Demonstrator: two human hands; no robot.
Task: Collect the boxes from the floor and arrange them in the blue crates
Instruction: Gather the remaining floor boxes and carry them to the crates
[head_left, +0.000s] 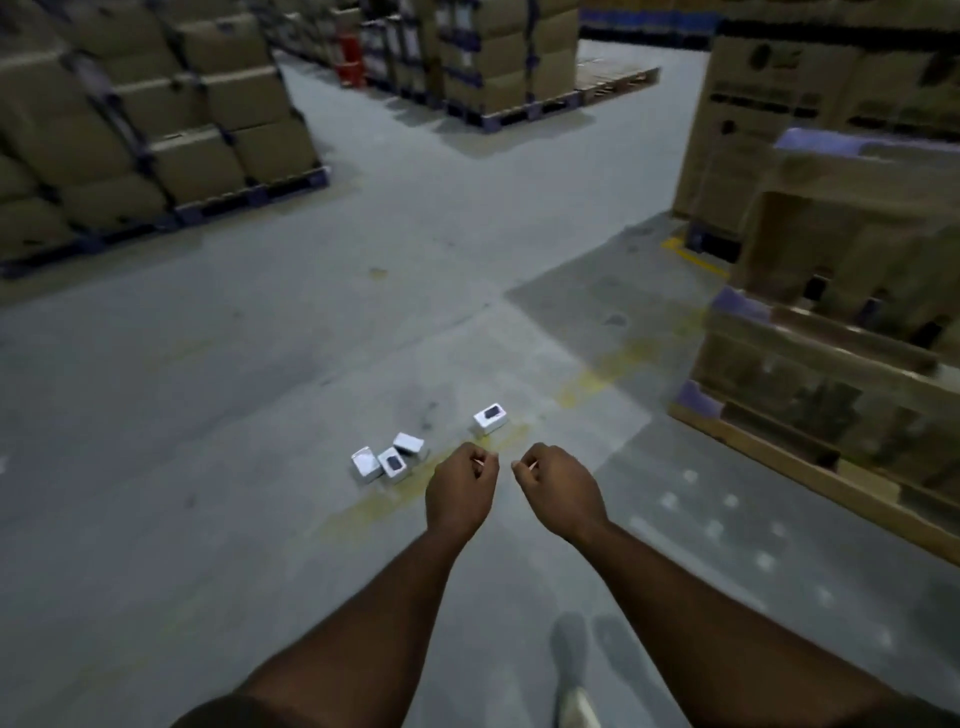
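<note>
Several small white boxes lie on the grey concrete floor ahead of me. Three of them form a cluster (387, 461) to the left of my hands, and a single white box (490, 417) with a dark picture on top lies just beyond them. My left hand (460, 491) and my right hand (558, 488) reach forward side by side with fingers loosely curled, holding nothing. Both hands are short of the boxes and above the floor. No blue crate is in view.
Stacks of brown cartons on pallets stand at the left (130, 119), at the back (498, 62) and close on the right (841, 322). Faded yellow floor lines (597, 374) run under the boxes. My foot (571, 670) shows at the bottom. A red object (350, 57) stands far back.
</note>
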